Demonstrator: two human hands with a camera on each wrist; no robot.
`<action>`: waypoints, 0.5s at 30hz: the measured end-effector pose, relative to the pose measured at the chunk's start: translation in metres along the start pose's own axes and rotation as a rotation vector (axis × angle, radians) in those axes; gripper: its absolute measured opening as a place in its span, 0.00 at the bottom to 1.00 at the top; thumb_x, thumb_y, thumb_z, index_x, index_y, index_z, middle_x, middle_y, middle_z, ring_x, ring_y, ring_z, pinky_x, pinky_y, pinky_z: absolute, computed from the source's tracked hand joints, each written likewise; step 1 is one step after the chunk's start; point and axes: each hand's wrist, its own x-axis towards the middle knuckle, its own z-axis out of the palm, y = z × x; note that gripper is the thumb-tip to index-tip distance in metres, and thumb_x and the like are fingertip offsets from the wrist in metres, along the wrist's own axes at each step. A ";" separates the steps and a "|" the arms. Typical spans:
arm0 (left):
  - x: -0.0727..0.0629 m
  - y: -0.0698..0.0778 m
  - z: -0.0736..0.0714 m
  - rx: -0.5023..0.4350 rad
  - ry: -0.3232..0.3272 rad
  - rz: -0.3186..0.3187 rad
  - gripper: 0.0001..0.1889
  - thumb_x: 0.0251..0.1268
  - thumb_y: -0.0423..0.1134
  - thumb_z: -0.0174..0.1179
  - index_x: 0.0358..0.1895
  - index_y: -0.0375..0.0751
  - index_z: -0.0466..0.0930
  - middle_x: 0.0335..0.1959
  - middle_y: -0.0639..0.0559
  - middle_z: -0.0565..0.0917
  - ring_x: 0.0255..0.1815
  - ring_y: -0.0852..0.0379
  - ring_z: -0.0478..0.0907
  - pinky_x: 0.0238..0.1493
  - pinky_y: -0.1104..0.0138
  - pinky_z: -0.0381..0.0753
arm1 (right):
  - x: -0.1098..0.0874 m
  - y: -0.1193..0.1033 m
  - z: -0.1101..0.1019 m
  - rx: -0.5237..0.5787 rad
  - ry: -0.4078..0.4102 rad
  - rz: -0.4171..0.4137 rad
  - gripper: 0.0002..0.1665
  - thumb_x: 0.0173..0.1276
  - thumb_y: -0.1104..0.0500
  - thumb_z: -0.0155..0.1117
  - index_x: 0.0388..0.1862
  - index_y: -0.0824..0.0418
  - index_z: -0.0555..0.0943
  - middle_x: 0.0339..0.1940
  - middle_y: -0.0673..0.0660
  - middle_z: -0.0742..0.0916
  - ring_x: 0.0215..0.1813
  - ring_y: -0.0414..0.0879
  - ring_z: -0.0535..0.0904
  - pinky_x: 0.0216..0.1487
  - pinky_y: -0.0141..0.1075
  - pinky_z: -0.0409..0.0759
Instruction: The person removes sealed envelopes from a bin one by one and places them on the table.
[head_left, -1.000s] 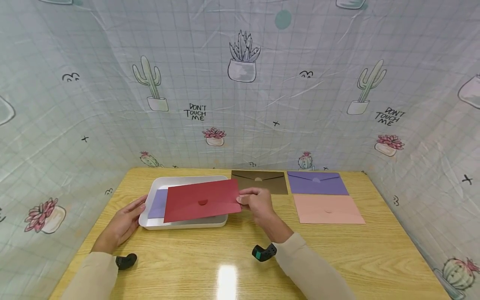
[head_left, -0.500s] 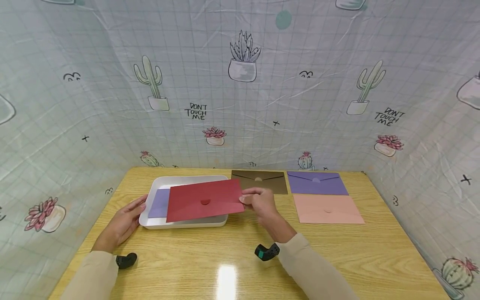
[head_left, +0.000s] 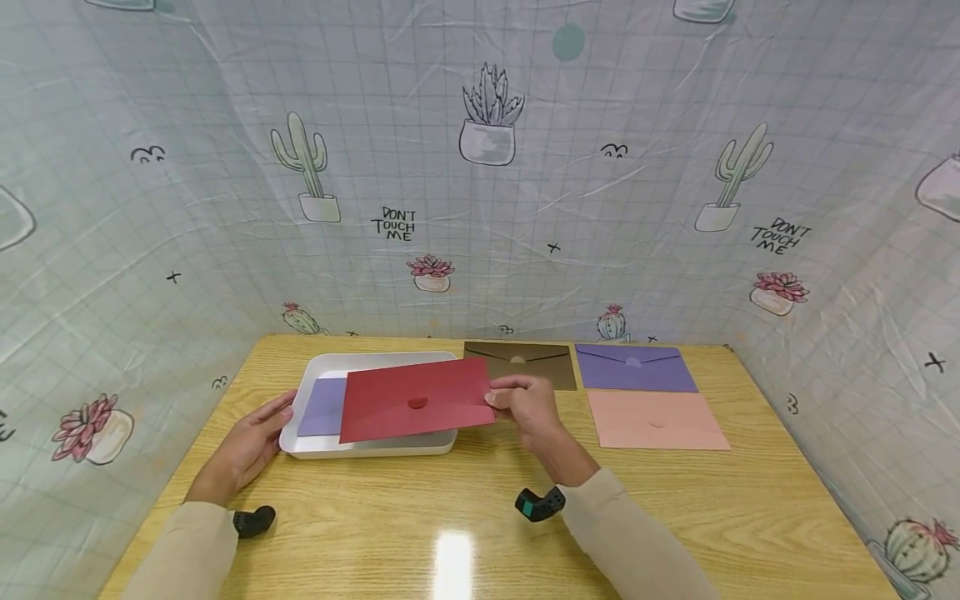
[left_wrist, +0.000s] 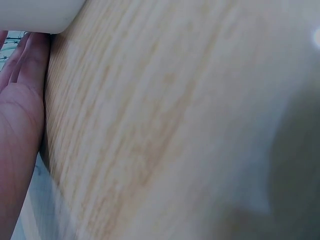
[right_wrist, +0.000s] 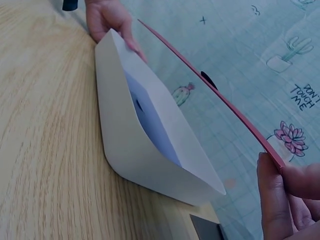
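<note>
Right hand point(head_left: 531, 410) pinches red envelope point(head_left: 414, 383); left hand point(head_left: 246, 443) touches tray point(head_left: 367, 452), apparently.

Red envelope point(head_left: 412, 385) over white tray point(head_left: 375, 451)
Tilted, one end pinched by the right hand point(head_left: 534, 412); tray against the left hand point(head_left: 250, 443)

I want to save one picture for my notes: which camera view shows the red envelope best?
The head view, because the red envelope shows its broad face there. The right wrist view shows it nearly edge-on, as a thin strip; the left wrist view does not show it.
</note>
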 end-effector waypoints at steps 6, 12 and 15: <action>0.001 0.000 0.000 0.003 -0.001 0.009 0.43 0.81 0.54 0.54 0.86 0.44 0.42 0.88 0.43 0.37 0.60 0.87 0.69 0.58 0.86 0.76 | 0.002 0.000 -0.005 -0.008 0.007 0.007 0.13 0.66 0.74 0.69 0.49 0.76 0.86 0.36 0.62 0.91 0.33 0.44 0.90 0.38 0.34 0.91; 0.000 0.001 0.001 0.020 0.002 -0.008 0.43 0.81 0.56 0.53 0.87 0.46 0.42 0.89 0.44 0.37 0.82 0.66 0.54 0.58 0.86 0.75 | 0.002 0.000 -0.009 -0.014 0.006 0.009 0.13 0.66 0.74 0.69 0.49 0.76 0.86 0.36 0.61 0.91 0.33 0.43 0.89 0.38 0.34 0.90; 0.000 0.000 0.000 0.018 0.001 -0.008 0.43 0.80 0.56 0.53 0.87 0.46 0.42 0.89 0.44 0.37 0.75 0.75 0.62 0.58 0.86 0.76 | 0.002 -0.001 -0.010 -0.005 0.012 0.009 0.13 0.65 0.75 0.69 0.49 0.76 0.86 0.34 0.59 0.91 0.32 0.43 0.89 0.37 0.34 0.90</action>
